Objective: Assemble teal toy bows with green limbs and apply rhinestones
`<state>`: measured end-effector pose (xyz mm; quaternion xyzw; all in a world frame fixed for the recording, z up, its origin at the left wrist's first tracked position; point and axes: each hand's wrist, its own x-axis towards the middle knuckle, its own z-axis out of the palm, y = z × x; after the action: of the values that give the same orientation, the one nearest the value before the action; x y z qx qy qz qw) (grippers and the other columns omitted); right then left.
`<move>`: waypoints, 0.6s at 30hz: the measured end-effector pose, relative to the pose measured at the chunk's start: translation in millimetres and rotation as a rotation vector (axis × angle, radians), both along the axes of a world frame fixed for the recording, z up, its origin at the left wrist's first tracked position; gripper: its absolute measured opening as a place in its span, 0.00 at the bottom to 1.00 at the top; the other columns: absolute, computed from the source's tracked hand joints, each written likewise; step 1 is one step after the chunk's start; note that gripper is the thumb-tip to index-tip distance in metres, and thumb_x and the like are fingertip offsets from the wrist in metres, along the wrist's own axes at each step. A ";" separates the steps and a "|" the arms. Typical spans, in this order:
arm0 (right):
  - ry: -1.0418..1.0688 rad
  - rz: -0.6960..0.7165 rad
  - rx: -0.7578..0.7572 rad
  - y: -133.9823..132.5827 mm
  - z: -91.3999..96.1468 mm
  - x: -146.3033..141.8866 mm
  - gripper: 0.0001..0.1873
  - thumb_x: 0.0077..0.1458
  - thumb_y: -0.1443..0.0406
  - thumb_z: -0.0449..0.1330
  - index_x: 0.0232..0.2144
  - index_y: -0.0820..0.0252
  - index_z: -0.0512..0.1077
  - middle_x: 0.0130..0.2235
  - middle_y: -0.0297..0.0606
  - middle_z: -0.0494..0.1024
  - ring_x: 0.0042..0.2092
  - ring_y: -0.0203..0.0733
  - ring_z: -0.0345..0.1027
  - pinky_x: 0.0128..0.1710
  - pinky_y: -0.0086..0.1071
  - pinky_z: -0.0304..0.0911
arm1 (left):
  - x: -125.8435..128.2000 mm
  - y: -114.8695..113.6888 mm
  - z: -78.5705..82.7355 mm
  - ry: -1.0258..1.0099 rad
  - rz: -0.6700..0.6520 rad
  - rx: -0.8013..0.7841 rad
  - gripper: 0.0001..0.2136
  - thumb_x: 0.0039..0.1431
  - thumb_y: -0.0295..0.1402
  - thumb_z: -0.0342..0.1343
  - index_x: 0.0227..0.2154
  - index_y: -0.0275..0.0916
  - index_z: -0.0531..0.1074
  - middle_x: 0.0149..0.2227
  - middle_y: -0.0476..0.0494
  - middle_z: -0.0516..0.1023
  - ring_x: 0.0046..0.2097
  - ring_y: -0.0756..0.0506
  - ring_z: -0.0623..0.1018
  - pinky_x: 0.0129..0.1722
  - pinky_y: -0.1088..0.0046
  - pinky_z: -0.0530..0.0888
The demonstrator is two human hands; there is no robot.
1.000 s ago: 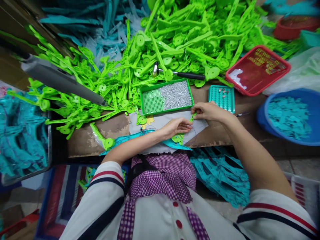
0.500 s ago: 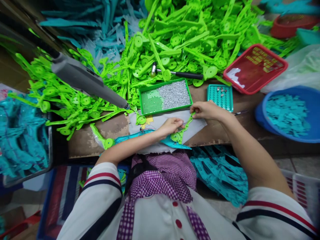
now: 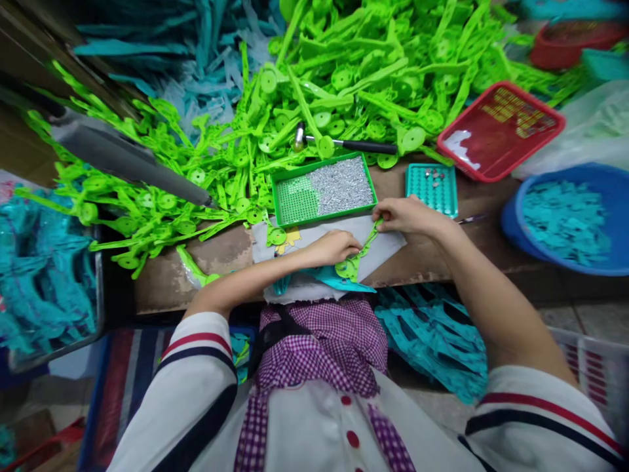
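Note:
My left hand [image 3: 333,248] is curled over the lower end of a green plastic part [image 3: 354,259] that lies on a white sheet [image 3: 388,248] at the bench's front edge. My right hand [image 3: 407,216] pinches the same part's upper end, just below the green tray of small silver pieces [image 3: 325,189]. A teal plastic part [image 3: 344,280] lies under the green one. Both hands are closed on the green part.
A big heap of green plastic parts [image 3: 344,85] fills the bench behind. A hammer [image 3: 344,142] lies on it. A small teal tray [image 3: 432,189], a red basket [image 3: 501,131] and a blue basin of teal pieces [image 3: 565,219] stand right. A grey tool [image 3: 128,164] hangs left.
The hands stay on the green part, with the left hand drawn slightly back over it. The grey tool swung right toward the tray, then back left.

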<state>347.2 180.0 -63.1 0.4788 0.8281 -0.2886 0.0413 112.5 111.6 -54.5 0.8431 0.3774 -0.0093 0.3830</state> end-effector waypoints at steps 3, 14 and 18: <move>0.003 0.009 0.008 -0.7 1.9 -0.1 0.09 0.51 0.62 0.66 0.37 0.52 0.77 0.35 0.32 0.79 0.40 0.44 0.74 0.38 0.35 0.50 | -0.4 1.6 0.6 -0.006 -0.001 0.011 0.12 0.68 0.30 0.54 0.47 0.37 0.82 0.46 0.38 0.84 0.47 0.44 0.80 0.49 0.69 0.72; -0.013 -0.003 0.005 -1.7 4.1 -1.7 0.09 0.52 0.62 0.67 0.38 0.52 0.77 0.36 0.33 0.79 0.41 0.45 0.75 0.37 0.36 0.50 | 0.0 0.0 -20.1 -0.260 0.384 -0.251 0.07 0.57 0.34 0.66 0.32 0.36 0.82 0.31 0.45 0.83 0.32 0.50 0.77 0.34 0.74 0.69; -0.005 0.005 0.007 -1.6 3.6 -0.6 0.09 0.52 0.62 0.67 0.38 0.53 0.77 0.36 0.33 0.79 0.40 0.44 0.74 0.37 0.36 0.51 | 7.3 1.5 -22.7 -0.276 0.457 -0.388 0.06 0.51 0.32 0.69 0.29 0.34 0.81 0.28 0.47 0.80 0.29 0.52 0.74 0.31 0.75 0.67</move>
<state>346.6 178.4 -59.5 0.4776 0.8301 -0.2846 0.0424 119.9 113.2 -77.2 0.6412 0.4926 0.1197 0.5761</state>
